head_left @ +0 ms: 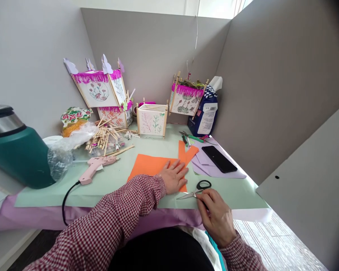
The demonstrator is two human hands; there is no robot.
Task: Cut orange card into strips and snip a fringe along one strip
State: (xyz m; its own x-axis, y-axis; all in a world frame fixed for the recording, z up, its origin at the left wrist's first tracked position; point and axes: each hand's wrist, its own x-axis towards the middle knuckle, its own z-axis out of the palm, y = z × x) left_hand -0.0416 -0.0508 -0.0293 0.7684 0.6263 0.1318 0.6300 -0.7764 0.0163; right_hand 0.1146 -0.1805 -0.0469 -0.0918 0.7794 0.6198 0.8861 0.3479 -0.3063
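My left hand [174, 176] lies flat with fingers spread on a sheet of orange paper [147, 164], near its right edge. Two orange paper strips [182, 151] lie just beyond the fingertips, one of them slanting to the right. At the front of the table my right hand [216, 215] is closed around one handle loop of the scissors [192, 194]. The blades are slightly apart and point left, toward the paper's lower right corner. The other black loop stays outside the fingers, and the held loop is mostly hidden.
A pink glue gun [97, 165] with a black cord lies left of the paper. Behind it are a pile of wooden sticks [104, 135] and a teal bottle [19, 158]. Paper lanterns [151, 120] stand at the back. A black phone [219, 159] rests on purple paper [197, 165].
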